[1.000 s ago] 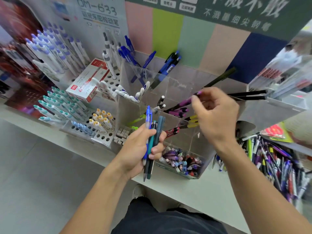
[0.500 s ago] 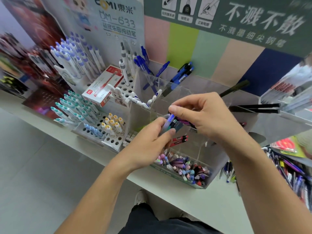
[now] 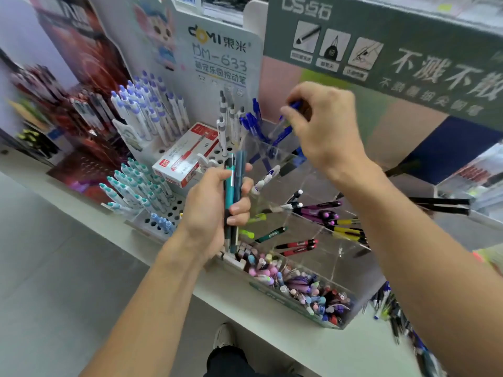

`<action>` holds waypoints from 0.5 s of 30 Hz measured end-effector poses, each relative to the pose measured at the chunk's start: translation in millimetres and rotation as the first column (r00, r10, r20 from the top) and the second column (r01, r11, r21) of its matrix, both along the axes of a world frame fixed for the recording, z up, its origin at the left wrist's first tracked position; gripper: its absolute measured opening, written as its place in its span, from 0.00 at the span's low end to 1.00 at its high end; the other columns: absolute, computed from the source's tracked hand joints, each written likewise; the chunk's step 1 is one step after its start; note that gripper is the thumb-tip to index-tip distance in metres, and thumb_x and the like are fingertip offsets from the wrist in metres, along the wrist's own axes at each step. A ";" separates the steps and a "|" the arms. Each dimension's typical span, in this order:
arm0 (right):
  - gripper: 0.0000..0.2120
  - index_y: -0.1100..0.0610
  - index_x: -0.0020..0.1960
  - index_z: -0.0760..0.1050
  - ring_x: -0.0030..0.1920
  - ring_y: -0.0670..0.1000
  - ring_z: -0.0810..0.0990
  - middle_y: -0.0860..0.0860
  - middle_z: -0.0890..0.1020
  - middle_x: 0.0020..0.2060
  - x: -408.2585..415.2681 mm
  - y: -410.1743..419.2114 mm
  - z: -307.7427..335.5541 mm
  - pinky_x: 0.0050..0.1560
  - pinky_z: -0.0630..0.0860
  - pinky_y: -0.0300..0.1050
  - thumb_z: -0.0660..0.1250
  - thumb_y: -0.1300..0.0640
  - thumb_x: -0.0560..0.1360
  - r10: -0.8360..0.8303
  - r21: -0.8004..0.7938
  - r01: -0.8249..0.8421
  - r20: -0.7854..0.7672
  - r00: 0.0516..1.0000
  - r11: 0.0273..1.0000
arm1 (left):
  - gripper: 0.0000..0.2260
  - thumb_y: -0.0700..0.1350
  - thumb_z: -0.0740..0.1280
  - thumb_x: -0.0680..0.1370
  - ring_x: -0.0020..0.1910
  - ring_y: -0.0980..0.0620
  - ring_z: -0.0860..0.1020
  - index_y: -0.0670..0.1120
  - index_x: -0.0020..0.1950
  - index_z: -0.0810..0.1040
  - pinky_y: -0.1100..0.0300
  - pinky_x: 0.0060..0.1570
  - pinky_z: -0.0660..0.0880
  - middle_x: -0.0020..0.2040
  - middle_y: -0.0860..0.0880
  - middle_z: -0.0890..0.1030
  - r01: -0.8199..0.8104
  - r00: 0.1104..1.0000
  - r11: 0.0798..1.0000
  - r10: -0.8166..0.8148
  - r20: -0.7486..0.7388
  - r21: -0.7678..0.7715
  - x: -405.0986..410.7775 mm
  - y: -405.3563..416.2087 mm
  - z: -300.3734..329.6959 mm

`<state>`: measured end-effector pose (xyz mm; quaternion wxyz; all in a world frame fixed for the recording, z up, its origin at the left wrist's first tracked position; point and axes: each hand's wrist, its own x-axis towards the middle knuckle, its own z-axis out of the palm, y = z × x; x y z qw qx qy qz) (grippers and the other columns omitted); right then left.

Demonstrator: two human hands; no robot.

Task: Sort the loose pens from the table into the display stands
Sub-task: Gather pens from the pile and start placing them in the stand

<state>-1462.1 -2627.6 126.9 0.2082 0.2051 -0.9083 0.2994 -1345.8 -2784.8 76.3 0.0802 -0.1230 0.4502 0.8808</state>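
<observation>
Sorting is judged partly done: a blue pen [image 3: 285, 123] is pinched by the right hand [image 3: 324, 129] over the clear stand [image 3: 275, 159] at 12 o'clock, teal pens [image 3: 232, 186] are gripped by the left hand [image 3: 215, 208], and loose pens [image 3: 392, 311] remain at 4 o'clock.

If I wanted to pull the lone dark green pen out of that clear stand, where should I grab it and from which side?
Pinch the dark green pen near its raised upper end, the right one in this view, coming from above and the front. It lies slanted alone in its clear compartment, so that end has room around it; the red pens lie just below. The lower tip sits deep in the stand, probably harder to reach.
</observation>
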 end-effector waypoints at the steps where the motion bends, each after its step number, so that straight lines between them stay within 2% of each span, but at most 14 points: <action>1: 0.05 0.58 0.50 0.82 0.45 0.54 0.81 0.53 0.84 0.45 -5.3 -5.3 -6.5 0.50 0.79 0.54 0.71 0.57 0.77 -0.008 0.092 0.005 0.031 1.000 0.996 | 0.15 0.43 0.50 0.84 0.27 0.56 0.61 0.41 0.57 0.75 0.66 0.23 0.59 0.38 0.49 0.72 0.012 1.000 0.999 -0.011 -0.020 0.036 -0.1 -0.6 1.4; 4: 0.02 0.60 0.47 0.78 0.42 0.63 0.78 0.58 0.82 0.43 -12.5 -15.9 -18.0 0.43 0.80 0.57 0.67 0.65 0.76 -0.087 0.306 0.067 0.050 0.995 0.949 | 0.17 0.40 0.49 0.84 0.30 0.56 0.66 0.38 0.61 0.76 0.65 0.26 0.64 0.41 0.48 0.74 0.041 0.997 0.996 -0.036 -0.070 0.081 1.3 -4.1 0.7; 7: 0.07 0.60 0.43 0.71 0.40 0.62 0.73 0.60 0.79 0.44 -10.9 -25.7 -19.5 0.37 0.72 0.52 0.65 0.70 0.75 -0.167 0.411 0.107 0.112 0.980 0.905 | 0.16 0.38 0.52 0.85 0.34 0.55 0.71 0.38 0.65 0.75 0.64 0.30 0.69 0.43 0.47 0.77 0.055 0.995 0.998 -0.051 -0.090 0.039 4.0 -8.3 -1.7; 8: 0.07 0.61 0.43 0.70 0.41 0.62 0.71 0.60 0.78 0.44 -9.9 -29.4 -17.5 0.39 0.70 0.52 0.66 0.69 0.75 -0.158 0.389 0.092 0.143 0.977 0.917 | 0.15 0.37 0.53 0.85 0.35 0.55 0.73 0.38 0.65 0.76 0.64 0.32 0.71 0.44 0.47 0.79 0.054 0.994 0.999 -0.053 -0.091 0.007 5.2 -9.4 -2.9; 10: 0.03 0.63 0.48 0.79 0.47 0.61 0.76 0.59 0.81 0.48 -9.7 -37.2 -14.3 0.47 0.74 0.54 0.68 0.66 0.75 -0.069 0.226 0.030 0.167 0.984 0.974 | 0.13 0.37 0.55 0.85 0.38 0.55 0.77 0.41 0.61 0.78 0.64 0.37 0.75 0.46 0.46 0.81 0.042 0.994 0.996 -0.050 -0.095 -0.083 7.8 -10.3 -5.2; 12: 0.11 0.59 0.56 0.83 0.53 0.57 0.80 0.57 0.84 0.52 -8.1 -46.4 -10.7 0.58 0.76 0.52 0.66 0.65 0.77 0.005 0.094 -0.021 0.168 0.986 0.995 | 0.12 0.35 0.58 0.84 0.40 0.55 0.79 0.44 0.58 0.79 0.64 0.40 0.78 0.47 0.46 0.83 0.007 0.994 0.982 -0.028 -0.110 -0.188 9.0 -10.5 -8.2; 15: 0.13 0.58 0.56 0.83 0.52 0.55 0.82 0.55 0.85 0.52 -9.1 -49.7 -6.4 0.56 0.79 0.53 0.65 0.67 0.77 -0.023 0.057 0.015 0.129 0.991 0.998 | 0.12 0.34 0.60 0.83 0.40 0.55 0.81 0.45 0.62 0.76 0.64 0.40 0.78 0.48 0.47 0.86 -0.056 0.993 0.957 0.023 -0.117 -0.284 8.0 -10.4 -14.9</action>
